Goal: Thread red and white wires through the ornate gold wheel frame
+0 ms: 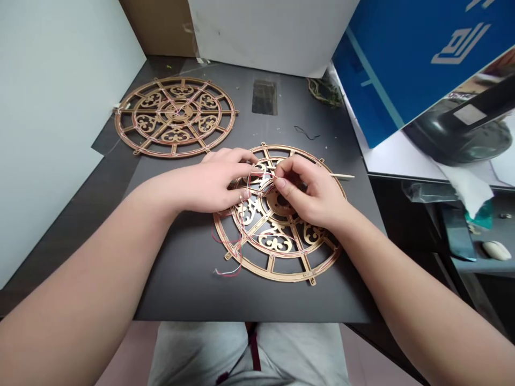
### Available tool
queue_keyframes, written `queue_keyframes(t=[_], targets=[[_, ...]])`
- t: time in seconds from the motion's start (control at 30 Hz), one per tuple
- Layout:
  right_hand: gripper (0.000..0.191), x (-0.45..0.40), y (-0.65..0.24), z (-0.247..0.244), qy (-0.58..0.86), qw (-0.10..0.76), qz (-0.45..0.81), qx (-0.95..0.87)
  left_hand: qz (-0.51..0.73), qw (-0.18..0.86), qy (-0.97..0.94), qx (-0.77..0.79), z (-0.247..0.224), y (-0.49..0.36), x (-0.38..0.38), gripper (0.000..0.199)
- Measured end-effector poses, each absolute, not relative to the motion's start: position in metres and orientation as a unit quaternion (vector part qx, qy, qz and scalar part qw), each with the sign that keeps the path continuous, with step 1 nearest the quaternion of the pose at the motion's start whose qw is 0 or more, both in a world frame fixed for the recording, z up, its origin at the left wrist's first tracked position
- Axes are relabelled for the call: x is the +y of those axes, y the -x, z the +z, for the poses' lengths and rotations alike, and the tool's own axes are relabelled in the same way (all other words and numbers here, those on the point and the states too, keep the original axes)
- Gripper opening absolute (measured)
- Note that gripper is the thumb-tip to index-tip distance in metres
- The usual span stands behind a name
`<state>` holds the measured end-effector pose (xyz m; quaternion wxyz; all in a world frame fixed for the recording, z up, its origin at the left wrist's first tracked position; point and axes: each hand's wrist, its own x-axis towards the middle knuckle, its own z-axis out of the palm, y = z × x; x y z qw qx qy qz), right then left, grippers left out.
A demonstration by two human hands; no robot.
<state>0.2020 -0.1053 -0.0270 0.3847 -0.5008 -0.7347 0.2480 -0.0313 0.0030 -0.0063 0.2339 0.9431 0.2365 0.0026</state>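
along the left edge, a pale wall [52,107] rising beside the dark worktop [181,287]. at upper left, a laser-cut wooden wheel [181,111] lying flat, laced with fine thread. toward the centre, the left hand [209,182] reaching in from lower left, fingers resting over the upper-left part of a second wooden wheel [273,276], with any grip hidden from view. this wheel lying flat at centre, just below the hands, a loose tail of red-and-white thread [237,262] trailing off its lower left. hands close together above the hub, nearly touching, the right hand [306,198] pinching the thread between thumb and forefinger. step in hand seemingly lacing thread between the spokes, the next move likely calling for drawing it snug without snagging. just right of the wheel, a thin wooden stick [341,175] poking out past the rim. at upper right, a blue box [402,64] leaning over the worktop, and further right, a crumpled white tissue [466,187] hanging near a pale oval object [497,250].
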Motion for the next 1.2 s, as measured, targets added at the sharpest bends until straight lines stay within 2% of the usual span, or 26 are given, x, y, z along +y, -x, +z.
queue_keyframes(t=[0.23, 0.5, 0.63, 0.8, 0.9, 1.03, 1.2], targets=[[0.009, -0.106, -0.197, -0.025, 0.485, 0.404, 0.237, -0.738, 0.06, 0.257, -0.936, 0.231, -0.004, 0.027, -0.001, 0.047], [0.006, -0.106, -0.193, -0.023, 0.475, 0.406, 0.24, -0.743, 0.093, 0.338, -0.915, 0.197, -0.01, 0.014, -0.005, 0.019], [0.018, -0.107, -0.195, -0.023, 0.533, 0.412, 0.258, -0.693, 0.094, 0.371, -0.905, 0.188, -0.012, 0.012, -0.003, 0.021], [0.01, -0.106, -0.2, -0.021, 0.526, 0.329, 0.227, -0.75, 0.113, 0.409, -0.875, 0.235, -0.01, 0.012, -0.003, 0.022], [0.015, -0.106, -0.2, -0.021, 0.519, 0.306, 0.211, -0.77, 0.122, 0.41, -0.871, 0.242, -0.009, 0.013, -0.005, 0.021], [0.017, -0.103, -0.201, -0.025, 0.518, 0.302, 0.201, -0.775, 0.131, 0.414, -0.87, 0.235, -0.01, 0.012, -0.006, 0.019], [0.012, -0.101, -0.202, -0.028, 0.518, 0.322, 0.231, -0.758, 0.131, 0.429, -0.865, 0.225, -0.011, 0.012, -0.005, 0.018]])
